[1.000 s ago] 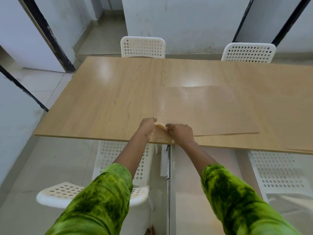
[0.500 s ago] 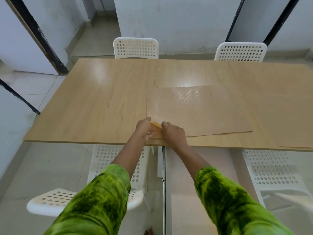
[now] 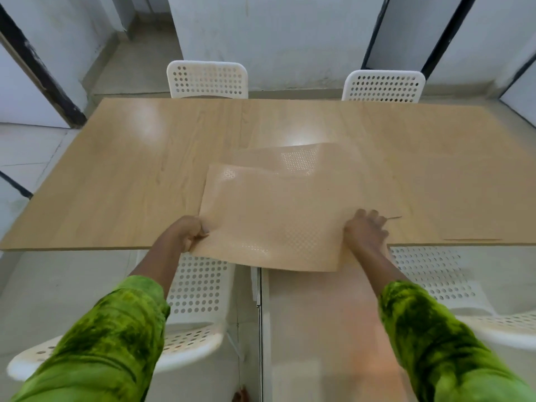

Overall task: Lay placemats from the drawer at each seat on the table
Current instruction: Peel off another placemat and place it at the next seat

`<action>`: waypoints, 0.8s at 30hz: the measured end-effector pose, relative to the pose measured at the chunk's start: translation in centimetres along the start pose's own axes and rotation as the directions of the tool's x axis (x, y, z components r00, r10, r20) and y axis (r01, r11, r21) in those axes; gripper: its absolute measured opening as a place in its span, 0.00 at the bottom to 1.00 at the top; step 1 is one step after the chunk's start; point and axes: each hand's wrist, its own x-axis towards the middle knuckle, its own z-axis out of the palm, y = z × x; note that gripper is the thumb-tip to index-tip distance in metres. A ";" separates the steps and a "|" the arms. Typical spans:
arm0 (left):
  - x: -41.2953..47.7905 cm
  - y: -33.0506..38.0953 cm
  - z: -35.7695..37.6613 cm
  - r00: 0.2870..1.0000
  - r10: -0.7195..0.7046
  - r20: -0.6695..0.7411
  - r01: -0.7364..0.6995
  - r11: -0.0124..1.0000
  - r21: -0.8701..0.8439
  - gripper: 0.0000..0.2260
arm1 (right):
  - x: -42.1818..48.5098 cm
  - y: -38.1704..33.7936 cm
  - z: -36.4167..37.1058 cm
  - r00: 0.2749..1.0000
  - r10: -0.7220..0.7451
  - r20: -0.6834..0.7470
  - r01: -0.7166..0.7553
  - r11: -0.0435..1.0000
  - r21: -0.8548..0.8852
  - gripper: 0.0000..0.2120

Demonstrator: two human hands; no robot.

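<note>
— From the head camera, where is the top placemat (image 3: 275, 216)?
— Lifted and bowed above the wooden table (image 3: 130, 169), with its near edge hanging past the table's edge. Another placemat (image 3: 342, 161) lies flat beneath it.
— And the hands?
— The left hand (image 3: 185, 232) is curled tight on the near-left corner. The right hand (image 3: 364, 232) is at the right edge with its fingers stretched forward and its thumb hidden, so I can't tell whether it has a hold.
</note>
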 end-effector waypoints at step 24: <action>-5.0 -4.9 -13.9 0.955 0.172 -0.240 -0.234 0.937 -0.261 0.11 | -2.6 -9.2 -3.9 0.993 0.045 0.110 -0.116 0.577 0.809 0.13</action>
